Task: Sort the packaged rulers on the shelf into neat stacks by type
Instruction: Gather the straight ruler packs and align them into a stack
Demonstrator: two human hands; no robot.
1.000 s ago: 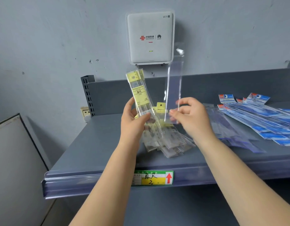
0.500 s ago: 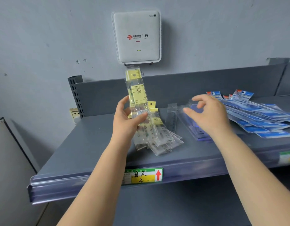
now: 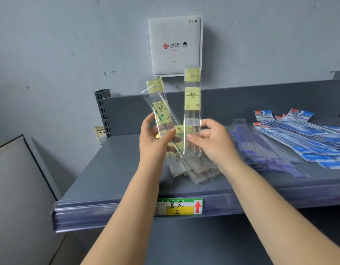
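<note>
My left hand (image 3: pixel 155 138) grips a small bunch of yellow-labelled packaged rulers (image 3: pixel 161 109), tilted left and upright above the grey shelf (image 3: pixel 115 169). My right hand (image 3: pixel 213 142) pinches one more yellow-labelled ruler (image 3: pixel 192 104), held upright just right of the bunch. Below both hands lies a loose pile of the same yellow-labelled rulers (image 3: pixel 196 169). To the right sit a pile of plain clear-sleeved rulers (image 3: pixel 260 150) and a fanned pile of blue-labelled rulers (image 3: pixel 306 138).
A white WiFi box (image 3: pixel 174 44) hangs on the wall behind the shelf. A green and yellow price tag (image 3: pixel 179 206) sits on the shelf's front rail. A wall socket (image 3: pixel 100 131) and a grey panel (image 3: pixel 16 188) are at the left.
My right hand set the clear-sleeved ruler down on the right pile, came back left and picked up a yellow-labelled ruler. My left hand kept its bunch, now tilted more to the left.
</note>
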